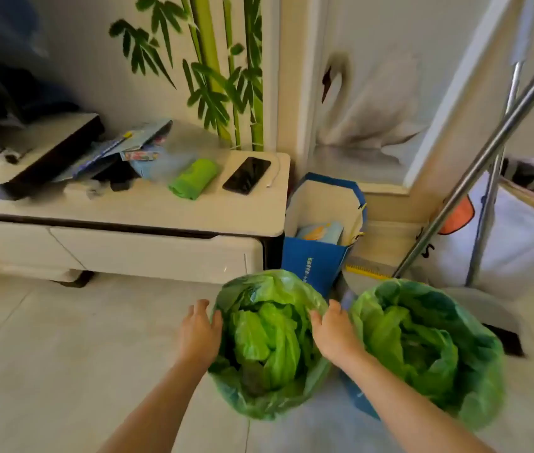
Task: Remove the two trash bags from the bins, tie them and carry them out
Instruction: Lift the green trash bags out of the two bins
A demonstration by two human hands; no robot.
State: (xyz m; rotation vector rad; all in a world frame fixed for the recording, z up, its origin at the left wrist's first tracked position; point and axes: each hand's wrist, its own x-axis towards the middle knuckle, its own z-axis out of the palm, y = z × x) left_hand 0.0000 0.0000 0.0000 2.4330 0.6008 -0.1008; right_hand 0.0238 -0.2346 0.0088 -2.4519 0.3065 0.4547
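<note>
Your left hand [198,328] and right hand [332,331] press loosely spread fingers against the rim of the lower-centre green plastic trash bag [267,346], gripping nothing.

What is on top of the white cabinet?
On the white cabinet lie a black phone, a green bag roll, a black device and blurred papers. Whatever lies under the papers is covered.

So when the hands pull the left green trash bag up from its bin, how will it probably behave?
The left green trash bag is thin, crinkled film, so it will likely be floppy and sag. It seems to hold mostly crumpled green plastic, so it is probably light. The left hand and right hand rest on its rim, where the smooth film may slip.
</note>
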